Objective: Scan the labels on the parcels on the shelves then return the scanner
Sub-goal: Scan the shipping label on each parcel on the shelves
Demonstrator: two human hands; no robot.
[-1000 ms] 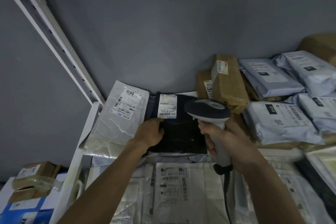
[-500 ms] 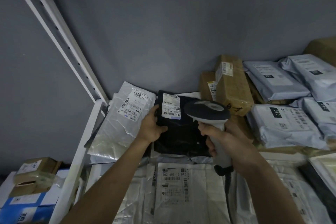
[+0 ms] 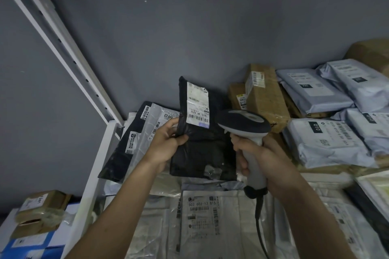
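left hand [image 3: 166,143]: pinches the black parcel [image 3: 202,139] by its left edge, tilting it up off the shelf [image 3: 99,166].
right hand [image 3: 259,153]: wrapped round the scanner [image 3: 244,124] handle, head just beside the parcel.
label [image 3: 197,104]: faces the camera, slightly creased.
step: scanning this label.
tip: hold the parcel steady, flatten the label, aim the scanner head squarely at the barcode.

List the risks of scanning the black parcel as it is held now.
The left hand pinches only the black parcel's left edge, so the soft bag may sag or slip. Its label is creased and tilted, so a read may fail. The scanner in the right hand sits beside the label, perhaps not aimed at the barcode.
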